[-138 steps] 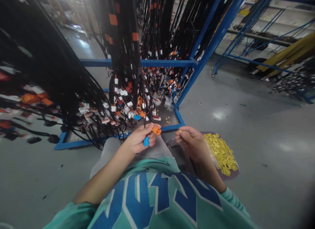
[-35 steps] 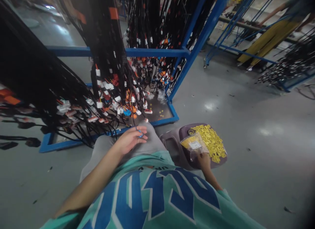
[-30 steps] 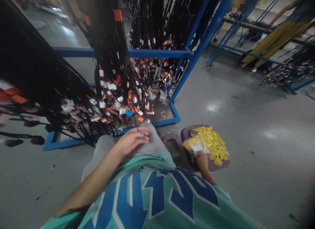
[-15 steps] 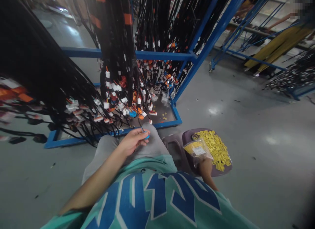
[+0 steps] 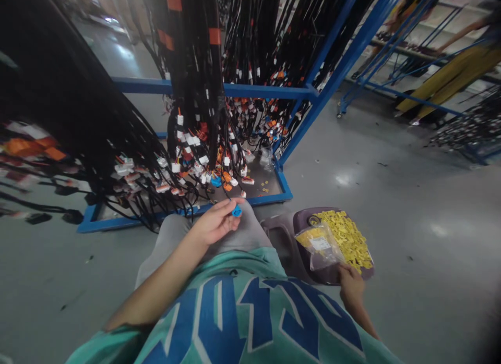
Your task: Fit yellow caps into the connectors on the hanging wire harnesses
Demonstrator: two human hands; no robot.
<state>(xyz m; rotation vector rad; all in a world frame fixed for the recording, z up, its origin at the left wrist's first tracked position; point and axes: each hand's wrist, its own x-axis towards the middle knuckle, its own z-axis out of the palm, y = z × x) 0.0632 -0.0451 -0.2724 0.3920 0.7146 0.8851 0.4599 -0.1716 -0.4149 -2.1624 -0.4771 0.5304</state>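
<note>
1. Change since 4.6 s ago: the orange connector formerly in the left hand (image 5: pixel 214 229) is no longer held; only the blue connector (image 5: pixel 236 211) remains, pinched between thumb and fingertips above the grey-trousered knee.
2. Change since 4.6 s ago: the right hand (image 5: pixel 351 290) has left the front of the body and dropped to the near rim of the purple tray (image 5: pixel 287 239). Against half a second ago it sits lower and further right.
3. The clear bag (image 5: pixel 319 245) of yellow parts, labelled white, lies on the tray just beyond the right hand; a loose pile of yellow clips (image 5: pixel 348 239) lies beside it.
4. Right hand state: fingers curled at the tray rim; whether they pinch the bag's corner or the rim cannot be told.
5. Hard to make out: the connector's wire blends into the hanging black harnesses (image 5: pixel 203 108). The left margin is blurred.
6. Cut off: the blue rack (image 5: pixel 274 90) runs out of the top; another person's arm and yellow garment (image 5: pixel 457 74) are clipped at upper right.
7. Open room: bare grey floor (image 5: pixel 410 197) right of the tray; harness ends crowd the rack base just ahead of the left hand.
</note>
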